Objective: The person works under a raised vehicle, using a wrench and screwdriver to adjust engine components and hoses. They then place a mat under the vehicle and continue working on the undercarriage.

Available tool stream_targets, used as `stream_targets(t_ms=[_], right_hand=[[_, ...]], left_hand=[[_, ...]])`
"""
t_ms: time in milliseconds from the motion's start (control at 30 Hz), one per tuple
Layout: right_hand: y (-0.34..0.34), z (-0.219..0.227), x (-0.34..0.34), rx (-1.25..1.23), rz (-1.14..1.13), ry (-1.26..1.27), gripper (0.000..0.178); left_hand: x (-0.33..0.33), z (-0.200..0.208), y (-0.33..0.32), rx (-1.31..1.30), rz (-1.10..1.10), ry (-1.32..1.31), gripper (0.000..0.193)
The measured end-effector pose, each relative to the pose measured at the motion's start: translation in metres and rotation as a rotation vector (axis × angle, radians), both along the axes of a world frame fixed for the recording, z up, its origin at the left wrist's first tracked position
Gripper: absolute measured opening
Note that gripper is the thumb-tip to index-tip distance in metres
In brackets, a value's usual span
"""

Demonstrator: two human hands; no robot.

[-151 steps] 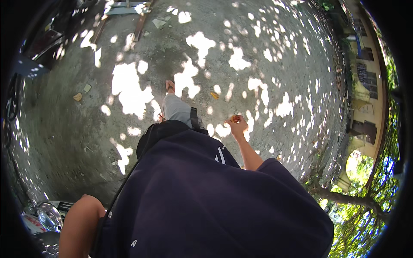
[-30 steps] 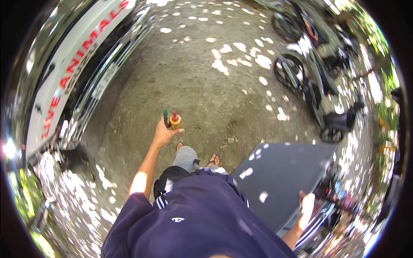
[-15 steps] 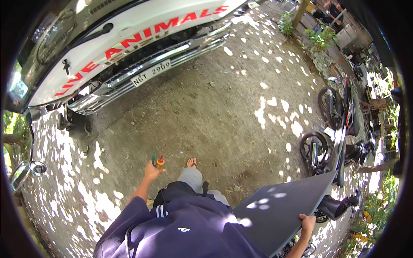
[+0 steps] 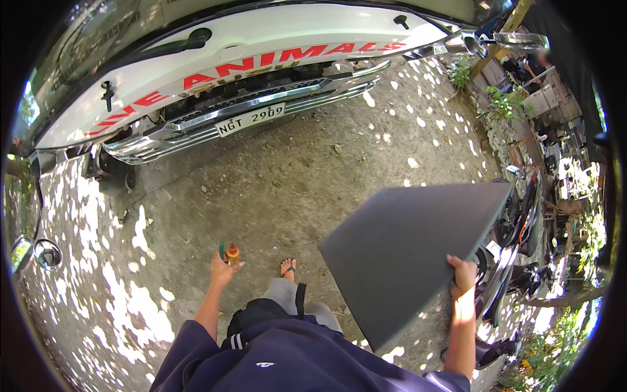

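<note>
In my left hand (image 4: 223,270) is a small yellow bottle (image 4: 233,255) with a red top, gripped together with a slim green item (image 4: 221,249) whose kind is too small to make out. My right hand (image 4: 464,272) is closed on the right edge of a large flat dark grey board (image 4: 406,251). The board is held out ahead on my right, over the ground, and covers part of the parked motorcycles behind it. Its underside is hidden.
A white truck front (image 4: 326,39) with a chrome bumper (image 4: 196,130) spans the far side. Motorcycles (image 4: 503,277) stand to the right. Plants (image 4: 509,104) and a person (image 4: 539,68) are at the far right. The ground (image 4: 261,189) is bare dirt with sun patches.
The board has swung forward and up from beside my right side, my right hand rising with it. My left hand has shifted slightly left and nearer. The truck appears closer.
</note>
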State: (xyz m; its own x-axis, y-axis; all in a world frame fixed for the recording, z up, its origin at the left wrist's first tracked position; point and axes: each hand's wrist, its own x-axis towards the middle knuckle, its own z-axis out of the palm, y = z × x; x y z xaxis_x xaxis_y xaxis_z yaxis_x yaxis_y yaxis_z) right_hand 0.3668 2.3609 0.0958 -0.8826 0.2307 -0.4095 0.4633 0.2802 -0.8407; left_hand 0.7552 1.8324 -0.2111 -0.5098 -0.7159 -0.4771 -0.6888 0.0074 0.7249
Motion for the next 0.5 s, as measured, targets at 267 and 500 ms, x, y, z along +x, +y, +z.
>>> stream_targets(t_ms=[267, 500], right_hand=[[-0.181, -0.095, -0.139, -0.329, -0.057, 0.099, 0.025], [-0.238, -0.341, -0.099, -0.746, -0.05, -0.007, 0.043]], left_hand=[[0.027, 0.005, -0.004, -0.065, 0.134, -0.064, 0.075], [0.056, -0.058, 0.0, 0.074, 0.391, 0.199, 0.066]])
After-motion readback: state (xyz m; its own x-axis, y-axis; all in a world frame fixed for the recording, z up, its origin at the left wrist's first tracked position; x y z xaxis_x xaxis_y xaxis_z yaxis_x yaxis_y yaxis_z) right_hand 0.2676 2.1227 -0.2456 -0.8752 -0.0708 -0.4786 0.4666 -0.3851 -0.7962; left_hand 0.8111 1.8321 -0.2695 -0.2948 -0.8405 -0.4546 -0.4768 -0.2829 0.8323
